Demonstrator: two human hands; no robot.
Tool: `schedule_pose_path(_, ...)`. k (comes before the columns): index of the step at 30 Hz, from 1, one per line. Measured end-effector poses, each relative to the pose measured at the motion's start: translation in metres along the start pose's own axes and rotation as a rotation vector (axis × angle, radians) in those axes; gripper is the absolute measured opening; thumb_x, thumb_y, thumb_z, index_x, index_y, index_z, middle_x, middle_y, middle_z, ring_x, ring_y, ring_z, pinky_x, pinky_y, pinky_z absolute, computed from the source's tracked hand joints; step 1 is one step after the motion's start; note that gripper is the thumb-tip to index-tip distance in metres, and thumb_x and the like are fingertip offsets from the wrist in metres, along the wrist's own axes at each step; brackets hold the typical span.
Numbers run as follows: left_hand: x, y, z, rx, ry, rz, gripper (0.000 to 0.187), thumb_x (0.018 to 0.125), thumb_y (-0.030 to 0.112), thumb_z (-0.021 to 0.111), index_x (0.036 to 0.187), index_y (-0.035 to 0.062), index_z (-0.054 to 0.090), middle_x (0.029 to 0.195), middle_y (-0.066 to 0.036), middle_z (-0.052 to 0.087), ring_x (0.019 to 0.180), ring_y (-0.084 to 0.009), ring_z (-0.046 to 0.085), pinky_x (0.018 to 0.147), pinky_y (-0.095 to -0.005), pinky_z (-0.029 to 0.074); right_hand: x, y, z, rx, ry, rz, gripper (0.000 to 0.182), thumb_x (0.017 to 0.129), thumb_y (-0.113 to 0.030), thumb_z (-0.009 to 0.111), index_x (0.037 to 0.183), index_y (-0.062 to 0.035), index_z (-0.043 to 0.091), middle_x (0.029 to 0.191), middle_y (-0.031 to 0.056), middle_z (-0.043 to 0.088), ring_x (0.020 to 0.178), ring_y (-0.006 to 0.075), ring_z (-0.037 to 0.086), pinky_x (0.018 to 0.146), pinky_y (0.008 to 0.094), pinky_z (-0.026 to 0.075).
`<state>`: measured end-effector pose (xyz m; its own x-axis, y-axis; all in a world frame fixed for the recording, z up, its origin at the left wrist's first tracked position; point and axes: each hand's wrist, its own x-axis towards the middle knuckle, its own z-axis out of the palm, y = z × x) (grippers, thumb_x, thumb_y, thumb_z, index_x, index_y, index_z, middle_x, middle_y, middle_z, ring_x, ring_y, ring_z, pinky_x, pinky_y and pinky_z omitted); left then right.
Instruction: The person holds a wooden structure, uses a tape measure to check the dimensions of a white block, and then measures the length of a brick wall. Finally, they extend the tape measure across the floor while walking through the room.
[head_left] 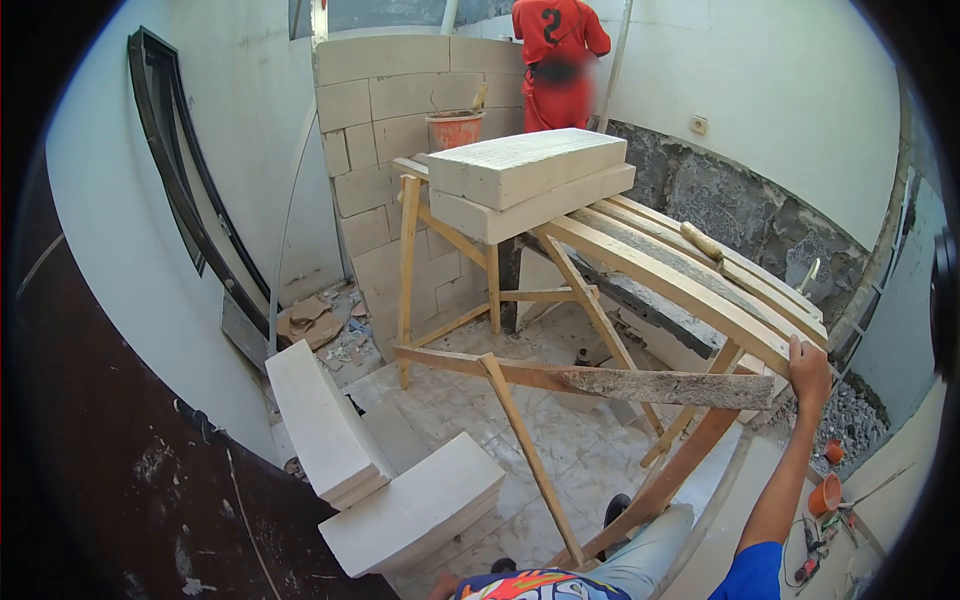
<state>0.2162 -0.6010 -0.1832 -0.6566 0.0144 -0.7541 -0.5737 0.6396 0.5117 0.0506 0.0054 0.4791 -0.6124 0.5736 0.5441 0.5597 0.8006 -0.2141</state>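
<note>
My right hand (809, 372) is wrapped around the near end of a wooden beam (680, 285), part of a raised wooden scaffold platform. Just below it, a rough plank (665, 385) runs across the scaffold's wooden legs. At the bottom edge, only a bit of my left hand (446, 584) shows beside my shirt, and its fingers cannot be made out. Closest to that hand are pale lightweight blocks (415, 505) on the floor. Two more white blocks (535, 165) lie stacked at the platform's far end. A wooden-handled tool (702, 241) rests on the boards.
A person in red (560, 60) stands behind the platform, near a partly built block wall (385, 190) and an orange bucket (456, 130). A dark frame (160, 130) leans at left. Rubble (850, 425), a small orange pot (825, 494) and tools lie at right.
</note>
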Motion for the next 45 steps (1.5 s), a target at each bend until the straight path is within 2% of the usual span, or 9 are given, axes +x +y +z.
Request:
schedule_pose_path(3, -0.013, 0.013, -0.012, 0.212, -0.034, 0.15, 0.054, 0.073, 0.055, 0.065, 0.093, 0.005, 0.072, 0.097, -0.024, 0.068, 0.092, -0.0373, 0.068, 0.077, -0.0442, 0.051, -0.002, 0.0, -0.001, -0.002, 0.008, -0.004, 0.049, 0.095, -0.047, 0.044, 0.085, -0.005, 0.067, 0.091, 0.0243, 0.066, 0.089, 0.0459, 0.062, 0.077, 0.0523, 0.048)
schedule_pose_path(9, -0.009, -0.006, 0.004, 0.201, 0.074, 0.082, 0.06, 0.072, 0.059, 0.065, 0.096, 0.0048, 0.072, 0.099, -0.025, 0.068, 0.097, -0.0392, 0.066, 0.082, -0.0451, 0.051, -0.002, 0.002, -0.001, -0.017, 0.007, -0.019, 0.049, 0.096, -0.046, 0.044, 0.084, -0.005, 0.067, 0.091, 0.0243, 0.066, 0.089, 0.0461, 0.062, 0.078, 0.0528, 0.048)
schedule_pose_path(12, -0.009, -0.003, 0.005, 0.124, 0.17, -0.022, 0.063, 0.07, 0.059, 0.068, 0.095, 0.0018, 0.072, 0.1, -0.025, 0.068, 0.097, -0.0369, 0.067, 0.082, -0.0436, 0.051, -0.002, 0.005, 0.0, -0.003, 0.014, -0.044, 0.05, 0.096, -0.047, 0.043, 0.084, -0.0045, 0.067, 0.09, 0.024, 0.066, 0.088, 0.0461, 0.062, 0.078, 0.0526, 0.048)
schedule_pose_path(18, -0.021, -0.001, -0.004, -0.126, 0.159, -0.007, 0.063, 0.066, 0.057, 0.073, 0.093, 0.0004, 0.072, 0.099, -0.024, 0.069, 0.095, -0.0332, 0.068, 0.081, -0.0419, 0.052, -0.005, 0.0, -0.005, -0.015, 0.011, -0.036, 0.05, 0.097, -0.046, 0.043, 0.084, -0.0043, 0.067, 0.09, 0.0232, 0.066, 0.088, 0.0452, 0.062, 0.078, 0.0523, 0.049)
schedule_pose_path(22, -0.03, 0.004, -0.005, -0.054, 0.181, -0.052, 0.062, 0.067, 0.058, 0.072, 0.092, 0.0017, 0.073, 0.099, -0.024, 0.069, 0.095, -0.0343, 0.068, 0.08, -0.0415, 0.052, -0.004, 0.001, -0.003, -0.019, 0.015, -0.049, 0.05, 0.097, -0.046, 0.042, 0.084, -0.0046, 0.068, 0.088, 0.0229, 0.066, 0.086, 0.0446, 0.063, 0.077, 0.0523, 0.049)
schedule_pose_path(31, -0.029, 0.039, -0.01, 0.129, 0.139, 0.008, 0.064, 0.069, 0.059, 0.069, 0.096, 0.0007, 0.072, 0.102, -0.024, 0.068, 0.099, -0.0363, 0.067, 0.083, -0.0417, 0.051, -0.003, 0.002, 0.001, -0.015, 0.047, -0.059, 0.051, 0.097, -0.046, 0.042, 0.083, -0.004, 0.067, 0.088, 0.023, 0.066, 0.086, 0.0447, 0.062, 0.076, 0.0519, 0.049)
schedule_pose_path(36, -0.039, 0.032, 0.001, 0.188, 0.128, -0.001, 0.065, 0.07, 0.059, 0.067, 0.098, 0.0002, 0.071, 0.105, -0.024, 0.068, 0.1, -0.0374, 0.066, 0.084, -0.0418, 0.051, -0.003, 0.004, 0.004, -0.015, 0.033, -0.035, 0.051, 0.097, -0.046, 0.042, 0.084, -0.004, 0.067, 0.09, 0.0228, 0.066, 0.088, 0.0443, 0.062, 0.076, 0.0522, 0.048)
schedule_pose_path(39, -0.056, 0.052, -0.013, 0.173, 0.015, -0.018, 0.063, 0.08, 0.057, 0.054, 0.112, 0.0052, 0.068, 0.12, -0.023, 0.061, 0.116, -0.0381, 0.057, 0.099, -0.0424, 0.045, -0.002, 0.006, 0.002, -0.015, 0.019, -0.043, 0.051, 0.098, -0.046, 0.041, 0.085, -0.0039, 0.066, 0.091, 0.0227, 0.066, 0.089, 0.0441, 0.061, 0.077, 0.0523, 0.047)
schedule_pose_path(45, -0.052, 0.034, -0.004, 0.059, 0.047, -0.061, 0.067, 0.079, 0.06, 0.053, 0.113, 0.0044, 0.067, 0.122, -0.024, 0.06, 0.118, -0.0403, 0.055, 0.101, -0.0414, 0.043, 0.0, 0.01, 0.007, -0.019, 0.035, -0.076, 0.051, 0.098, -0.046, 0.041, 0.086, -0.0036, 0.066, 0.09, 0.023, 0.065, 0.087, 0.044, 0.061, 0.076, 0.0526, 0.047)
